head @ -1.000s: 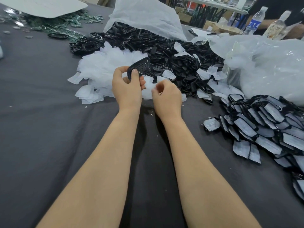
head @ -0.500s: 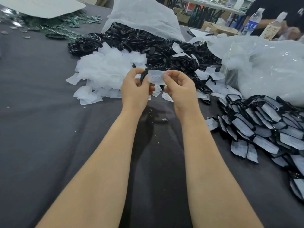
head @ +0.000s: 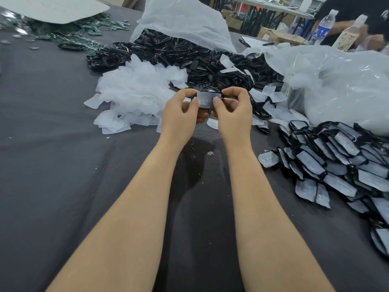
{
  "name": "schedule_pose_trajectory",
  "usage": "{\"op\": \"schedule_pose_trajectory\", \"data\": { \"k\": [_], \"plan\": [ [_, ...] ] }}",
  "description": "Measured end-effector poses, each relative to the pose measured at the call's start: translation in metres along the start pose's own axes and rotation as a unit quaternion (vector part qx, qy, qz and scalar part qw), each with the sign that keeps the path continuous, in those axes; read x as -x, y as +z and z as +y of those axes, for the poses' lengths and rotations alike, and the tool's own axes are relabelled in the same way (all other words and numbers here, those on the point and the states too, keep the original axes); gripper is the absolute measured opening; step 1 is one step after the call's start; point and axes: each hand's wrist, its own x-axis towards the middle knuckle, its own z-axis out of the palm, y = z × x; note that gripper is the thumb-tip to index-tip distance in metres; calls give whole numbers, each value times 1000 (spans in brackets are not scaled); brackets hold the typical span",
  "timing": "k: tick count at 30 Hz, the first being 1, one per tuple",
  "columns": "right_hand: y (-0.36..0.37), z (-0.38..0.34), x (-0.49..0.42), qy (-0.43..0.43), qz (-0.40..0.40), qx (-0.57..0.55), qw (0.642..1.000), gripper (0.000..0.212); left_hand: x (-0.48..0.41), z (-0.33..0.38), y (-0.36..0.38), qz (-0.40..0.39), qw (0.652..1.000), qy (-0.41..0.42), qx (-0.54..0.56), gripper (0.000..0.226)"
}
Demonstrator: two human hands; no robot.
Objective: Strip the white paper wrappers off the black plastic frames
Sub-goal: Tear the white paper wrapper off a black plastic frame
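Observation:
Both hands hold one black plastic frame with its white paper wrapper (head: 206, 99) above the table's middle. My left hand (head: 181, 114) pinches its left end between thumb and fingers. My right hand (head: 233, 111) pinches the right end, thumb on the paper. A heap of wrapped frames (head: 341, 165) lies at the right. Bare black frames (head: 189, 57) are piled at the back. Loose white wrappers (head: 136, 93) are heaped to the left of my hands.
A dark grey cloth (head: 52, 165) covers the table. Clear plastic bags (head: 336, 85) bulge at the right, and a white bag (head: 181, 20) sits behind the black pile. Green parts (head: 84, 34) lie far left. Water bottles (head: 322, 28) and another person's arm are at the back right.
One second ago my left hand held a bare black frame alone. Now both hands hold a wrapped frame, which has turned flatter toward me in the last half second.

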Motion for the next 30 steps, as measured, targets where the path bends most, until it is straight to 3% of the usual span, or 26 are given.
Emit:
{"op": "schedule_pose_trajectory", "data": {
  "k": [8, 13, 15, 23, 30],
  "plan": [
    [-1, 2, -3, 54, -6, -52, 997, 18, 0, 0, 1, -2, 1000, 4, 7, 5],
    [-2, -1, -5, 160, -31, -175, 971, 6, 0, -1, -1, -10, 1000, 7, -7, 11],
    [-2, -2, -5, 191, -39, -198, 961, 12, 1, 0, -1, -12, 1000, 9, -11, 12],
    [-4, -3, -5, 207, -56, -204, 955, 14, 2, 1, -2, -21, 1000, -3, -20, 15],
    [-7, -3, -6, 252, -62, -268, 928, 11, 2, 2, -2, -35, 999, -34, 16, 18]
  ]
}}
